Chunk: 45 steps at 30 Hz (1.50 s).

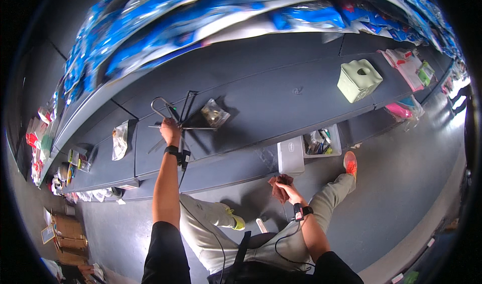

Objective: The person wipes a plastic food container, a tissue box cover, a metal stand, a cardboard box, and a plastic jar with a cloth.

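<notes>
My left hand (171, 132) is closed around the middle of a thin metal rack (189, 105) with several prongs and a bent wire loop, over the dark grey shelf (263, 96). To the right of the rack sits a clear plastic bag (215, 113) with small golden-brown contents. My right hand (290, 192) grips a crumpled brown cloth (281, 186), held low in front of the shelf's lower level. A white-wrapped packet (120, 141) lies on the shelf, left of my left hand.
A pale green tissue box (360, 80) stands right on the shelf. Below are a grey lidded case (291, 156) and a white bin (333, 139) of small items. Blue plastic packages (150, 32) hang overhead. Cardboard boxes (69, 231) stand at left on the floor. Cables run along both arms.
</notes>
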Tool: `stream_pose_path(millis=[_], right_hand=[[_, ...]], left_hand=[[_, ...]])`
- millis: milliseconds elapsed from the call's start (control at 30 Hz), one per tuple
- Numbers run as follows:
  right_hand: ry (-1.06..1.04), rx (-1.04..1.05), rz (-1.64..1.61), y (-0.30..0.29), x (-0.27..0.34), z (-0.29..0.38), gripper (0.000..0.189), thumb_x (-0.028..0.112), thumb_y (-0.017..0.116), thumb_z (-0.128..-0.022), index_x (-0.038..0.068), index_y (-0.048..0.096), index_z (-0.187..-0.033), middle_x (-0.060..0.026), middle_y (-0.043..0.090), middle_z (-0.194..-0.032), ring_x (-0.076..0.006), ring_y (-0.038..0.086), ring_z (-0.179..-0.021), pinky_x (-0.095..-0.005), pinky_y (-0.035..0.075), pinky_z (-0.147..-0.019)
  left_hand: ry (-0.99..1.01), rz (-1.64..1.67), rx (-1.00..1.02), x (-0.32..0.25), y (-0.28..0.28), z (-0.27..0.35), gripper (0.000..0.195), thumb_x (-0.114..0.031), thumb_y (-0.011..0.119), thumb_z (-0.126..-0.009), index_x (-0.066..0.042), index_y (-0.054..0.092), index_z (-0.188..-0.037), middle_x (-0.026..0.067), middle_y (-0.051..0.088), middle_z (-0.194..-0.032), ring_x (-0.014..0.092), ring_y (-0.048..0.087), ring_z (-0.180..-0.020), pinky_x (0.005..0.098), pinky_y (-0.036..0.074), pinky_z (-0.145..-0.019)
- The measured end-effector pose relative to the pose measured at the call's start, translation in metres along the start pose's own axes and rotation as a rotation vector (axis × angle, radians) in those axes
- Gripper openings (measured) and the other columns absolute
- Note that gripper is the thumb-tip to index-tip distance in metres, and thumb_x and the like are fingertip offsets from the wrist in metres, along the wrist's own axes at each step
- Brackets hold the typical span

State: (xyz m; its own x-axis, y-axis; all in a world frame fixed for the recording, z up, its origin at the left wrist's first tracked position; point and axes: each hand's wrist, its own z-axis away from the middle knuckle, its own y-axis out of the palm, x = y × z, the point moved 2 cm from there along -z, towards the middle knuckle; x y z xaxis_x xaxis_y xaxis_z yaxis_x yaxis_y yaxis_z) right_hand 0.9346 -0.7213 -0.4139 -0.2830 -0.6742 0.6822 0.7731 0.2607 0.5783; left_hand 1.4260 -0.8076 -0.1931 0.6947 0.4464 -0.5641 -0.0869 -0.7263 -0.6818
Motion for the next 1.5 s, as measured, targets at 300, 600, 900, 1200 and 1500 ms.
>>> stream_pose_path(millis=[300,600,900,1200,1500], right_hand=[[0.017,-0.163,0.054,0.044,-0.064,0.065,0.028,0.034,0.057,-0.093,0.007,0.062,-0.100,-0.0081,0.064,-0.069,-0.0197,0.059,-0.051,-0.0304,0.045,-0.043],[-0.548,-0.288,0.165,0.204,-0.010,0.125,0.058,0.015,0.067,-0.086,0.005,0.040,-0.136,-0.0083,0.055,-0.124,-0.0191,0.055,-0.112,-0.0325,0.044,-0.094],[-1.255,-0.393,0.977,0.414,0.045,0.198,0.056,0.003,0.073,-0.077,-0.001,0.049,-0.128,-0.0119,0.062,-0.119,-0.0184,0.059,-0.111,-0.0327,0.046,-0.094],[-1.599,-0.214,1.549,0.514,0.048,0.150,0.060,0.006,0.077,-0.063,0.016,0.062,-0.121,-0.0161,0.050,-0.130,-0.0357,0.057,-0.111,-0.0423,0.054,-0.088],[-1.531,0.079,1.679,0.537,0.041,0.113,0.038,0.009,0.062,-0.075,0.016,0.065,-0.113,-0.0125,0.052,-0.123,-0.0331,0.055,-0.108,-0.0457,0.046,-0.092]], left_hand=[[0.248,0.607,0.197,-0.009,-0.092,-0.029,0.019,-0.014,0.049,-0.096,0.000,0.055,-0.086,0.0087,0.057,-0.065,0.018,0.053,-0.059,0.0312,0.044,-0.058],[0.390,0.903,0.227,0.009,-0.171,0.054,0.037,-0.028,0.039,-0.103,0.000,0.053,-0.084,0.0028,0.047,-0.074,0.014,0.046,-0.072,0.0278,0.039,-0.068],[0.495,1.016,0.189,0.024,-0.239,0.075,0.039,-0.021,0.049,-0.096,0.005,0.046,-0.066,0.0115,0.046,-0.076,0.028,0.047,-0.074,0.0382,0.039,-0.070],[0.769,0.849,0.004,0.061,-0.299,0.097,0.040,-0.025,0.044,-0.095,-0.002,0.046,-0.062,0.0106,0.040,-0.072,0.029,0.042,-0.073,0.0391,0.029,-0.065],[0.839,0.831,0.012,0.063,-0.353,0.119,0.049,-0.034,0.040,-0.096,-0.009,0.039,-0.053,0.0033,0.041,-0.057,0.020,0.041,-0.059,0.0383,0.026,-0.070]])
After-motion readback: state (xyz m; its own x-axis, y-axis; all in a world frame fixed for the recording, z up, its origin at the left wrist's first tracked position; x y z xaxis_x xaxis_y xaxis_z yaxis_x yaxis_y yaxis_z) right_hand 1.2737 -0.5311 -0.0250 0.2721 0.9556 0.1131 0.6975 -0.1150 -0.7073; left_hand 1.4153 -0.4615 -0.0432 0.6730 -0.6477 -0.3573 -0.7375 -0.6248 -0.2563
